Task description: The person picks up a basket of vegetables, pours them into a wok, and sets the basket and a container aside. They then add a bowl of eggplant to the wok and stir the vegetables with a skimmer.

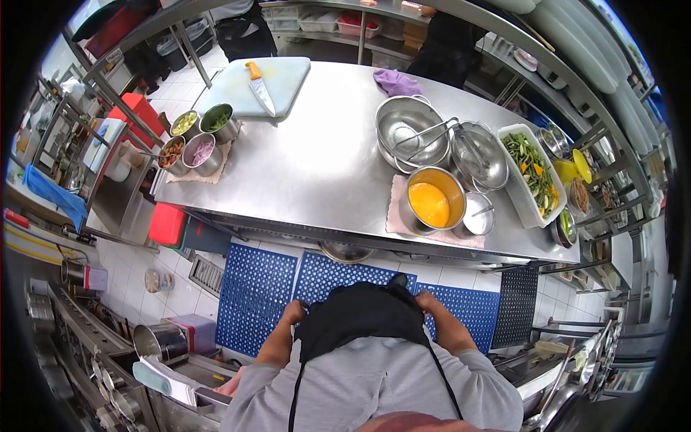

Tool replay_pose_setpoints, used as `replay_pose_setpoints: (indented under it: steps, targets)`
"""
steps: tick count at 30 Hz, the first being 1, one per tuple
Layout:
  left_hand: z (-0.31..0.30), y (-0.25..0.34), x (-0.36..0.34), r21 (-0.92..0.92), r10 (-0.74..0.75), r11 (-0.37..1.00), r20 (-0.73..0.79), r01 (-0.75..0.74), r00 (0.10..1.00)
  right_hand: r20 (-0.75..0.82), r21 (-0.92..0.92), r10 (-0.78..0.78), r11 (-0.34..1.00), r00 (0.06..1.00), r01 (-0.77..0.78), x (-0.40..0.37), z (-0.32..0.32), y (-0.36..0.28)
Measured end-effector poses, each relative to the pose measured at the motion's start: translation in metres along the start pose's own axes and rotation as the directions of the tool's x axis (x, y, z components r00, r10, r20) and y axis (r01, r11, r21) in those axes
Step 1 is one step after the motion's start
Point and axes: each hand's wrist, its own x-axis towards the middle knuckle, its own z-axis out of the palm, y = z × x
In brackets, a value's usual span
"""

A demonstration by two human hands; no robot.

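My left hand (294,312) is at the left side of the black apron (360,317) on my body, its fingers curled against the cloth edge. On the opposite side, my right hand (427,301) is closed at the apron's right edge; its fingertips are partly hidden. Both hands are below the steel table (309,165). On that table, nearest to them, a steel pot (434,201) holds an orange-yellow liquid. Beside it is a small steel bowl (476,214) with a utensil. Behind stand a large colander (410,129) and a steel bowl (481,155) with a whisk (468,144).
A knife (260,90) lies on a cutting board (288,79) at the back left. Several steel containers of chopped ingredients (201,151) stand nearer. A white tub (533,176) of cut vegetables is at right. Blue mats (255,295) cover the floor. Two people (248,32) stand beyond the table.
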Motion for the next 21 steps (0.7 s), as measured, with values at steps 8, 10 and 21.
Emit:
replay_pose_setpoints:
  steps: [8, 10, 21]
  targets:
    - [0.008, -0.012, 0.009, 0.014, 0.054, 0.998, -0.031, -0.053, 0.998, -0.036, -0.105, -0.149, 0.984, 0.988, 0.145, 0.007, 0.007, 0.015]
    - [0.001, -0.002, -0.001, 0.004, 0.076, 0.997, -0.052, -0.076, 0.996, -0.041, -0.229, -0.194, 0.957, 0.980, 0.179, 0.026, 0.013, 0.021]
    - [0.031, -0.068, 0.077, -0.130, 0.326, 0.939, 0.034, -0.319, 0.945, 0.014, 0.316, 0.181, 0.932, 0.983, -0.176, -0.064, -0.020, -0.036]
